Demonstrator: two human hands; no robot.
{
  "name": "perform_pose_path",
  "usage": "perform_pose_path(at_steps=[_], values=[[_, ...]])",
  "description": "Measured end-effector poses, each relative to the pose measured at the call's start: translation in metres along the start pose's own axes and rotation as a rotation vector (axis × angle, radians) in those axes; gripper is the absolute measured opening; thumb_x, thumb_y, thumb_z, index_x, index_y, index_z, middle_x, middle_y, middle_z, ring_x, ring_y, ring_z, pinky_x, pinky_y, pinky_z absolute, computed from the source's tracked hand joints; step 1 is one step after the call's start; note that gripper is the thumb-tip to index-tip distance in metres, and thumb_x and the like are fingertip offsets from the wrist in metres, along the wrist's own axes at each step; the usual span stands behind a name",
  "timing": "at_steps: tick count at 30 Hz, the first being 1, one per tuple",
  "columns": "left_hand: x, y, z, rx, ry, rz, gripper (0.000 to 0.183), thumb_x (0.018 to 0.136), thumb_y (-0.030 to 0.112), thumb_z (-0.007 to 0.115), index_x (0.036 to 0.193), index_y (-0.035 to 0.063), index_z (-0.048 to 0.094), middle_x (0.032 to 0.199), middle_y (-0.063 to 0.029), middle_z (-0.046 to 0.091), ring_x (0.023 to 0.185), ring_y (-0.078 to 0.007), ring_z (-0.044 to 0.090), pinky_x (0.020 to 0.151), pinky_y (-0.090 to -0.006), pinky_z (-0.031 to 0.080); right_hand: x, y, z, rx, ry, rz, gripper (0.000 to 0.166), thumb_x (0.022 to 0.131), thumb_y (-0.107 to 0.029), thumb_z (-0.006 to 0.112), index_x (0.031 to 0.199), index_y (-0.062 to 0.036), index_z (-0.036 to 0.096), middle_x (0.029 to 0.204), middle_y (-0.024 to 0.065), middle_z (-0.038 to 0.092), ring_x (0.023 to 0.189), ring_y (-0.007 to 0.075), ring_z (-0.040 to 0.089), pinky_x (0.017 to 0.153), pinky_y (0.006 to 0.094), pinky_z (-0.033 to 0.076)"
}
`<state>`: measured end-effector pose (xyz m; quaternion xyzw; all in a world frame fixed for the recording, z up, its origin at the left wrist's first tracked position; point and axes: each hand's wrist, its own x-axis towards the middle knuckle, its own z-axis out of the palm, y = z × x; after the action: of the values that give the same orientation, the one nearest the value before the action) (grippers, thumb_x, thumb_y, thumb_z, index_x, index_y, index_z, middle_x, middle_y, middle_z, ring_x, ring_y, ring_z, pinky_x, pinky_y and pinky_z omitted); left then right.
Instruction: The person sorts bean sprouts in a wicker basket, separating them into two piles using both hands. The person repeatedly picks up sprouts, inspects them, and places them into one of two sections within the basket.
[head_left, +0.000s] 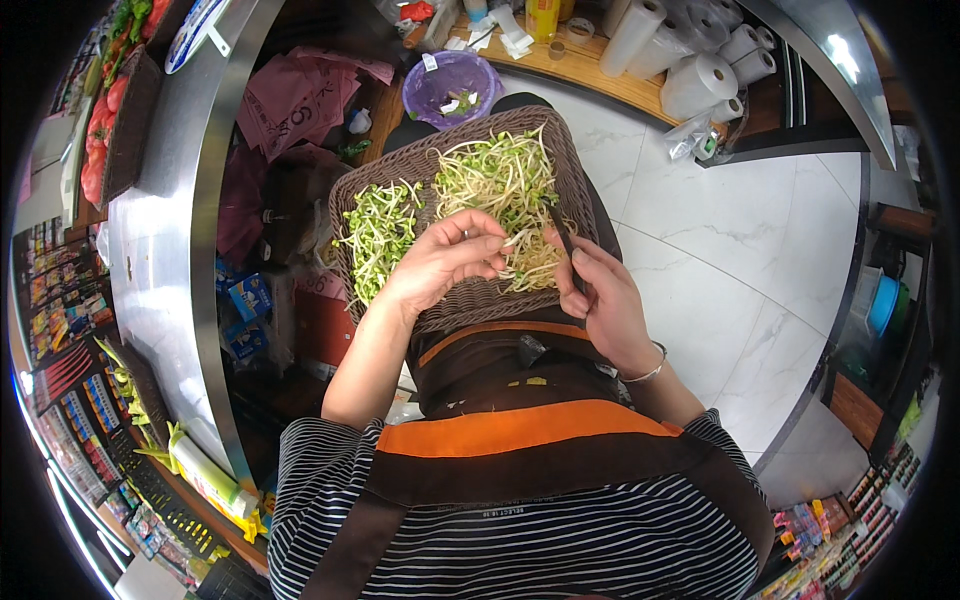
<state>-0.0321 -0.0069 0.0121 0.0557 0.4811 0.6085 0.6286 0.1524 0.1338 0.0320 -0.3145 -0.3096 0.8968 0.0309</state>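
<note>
A brown woven basket (466, 301) rests across my lap. Bean sprouts with green heads lie in it as a smaller pile (379, 244) on the left and a larger heap (495, 176) on the right. My left hand (459, 259) is over the middle of the basket, pinching a pale sprout (514, 241) between thumb and fingertips. Beside the basket's right rim, my right hand (600, 289) grips a dark, narrow knife-like tool (564, 236), its tip pointing up towards the heap. Some sprouts under both hands are hidden.
Beyond the basket stands a purple plastic bin (450, 86) with scraps inside. Clear plastic rolls (697, 84) crowd a wooden shelf (525, 64). A steel counter edge (202, 225) curves along my left. Pink printed bags (296, 97) hang beneath it. White floor tiles (720, 225) extend to the right.
</note>
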Motion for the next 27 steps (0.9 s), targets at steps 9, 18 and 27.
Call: perform_pose_path(at_steps=[9,18,27], values=[[0.003,-0.002,0.005,0.219,-0.068,0.045,0.012,0.091,0.005,0.061,0.103,0.0013,0.059,0.089,-0.0045,0.065,0.079,-0.0095,0.064,0.071,-0.0216,0.053,-0.007,0.001,-0.003,0.066,-0.138,0.068,0.037,0.099,-0.018,0.042,0.132,-0.0017,0.048,0.072,-0.0013,0.047,0.056,0.0048,0.033,0.051,0.0196,0.028],[0.003,0.000,0.010,0.279,-0.126,0.058,0.013,0.093,0.009,0.061,0.103,0.0014,0.059,0.088,-0.0029,0.064,0.077,-0.0085,0.061,0.072,-0.0224,0.052,-0.003,0.006,0.000,0.064,-0.108,0.049,0.032,0.100,-0.017,0.046,0.129,-0.0051,0.048,0.072,-0.0029,0.043,0.058,0.0040,0.032,0.052,0.0187,0.028],[0.006,-0.007,0.009,0.061,-0.128,-0.071,0.011,0.093,0.005,0.058,0.103,0.0007,0.057,0.092,-0.0048,0.063,0.077,-0.0078,0.061,0.068,-0.0206,0.054,0.001,0.011,0.001,0.032,-0.073,-0.026,0.027,0.099,-0.017,0.051,0.123,-0.0068,0.049,0.070,-0.0039,0.043,0.059,0.0030,0.033,0.053,0.0190,0.029]])
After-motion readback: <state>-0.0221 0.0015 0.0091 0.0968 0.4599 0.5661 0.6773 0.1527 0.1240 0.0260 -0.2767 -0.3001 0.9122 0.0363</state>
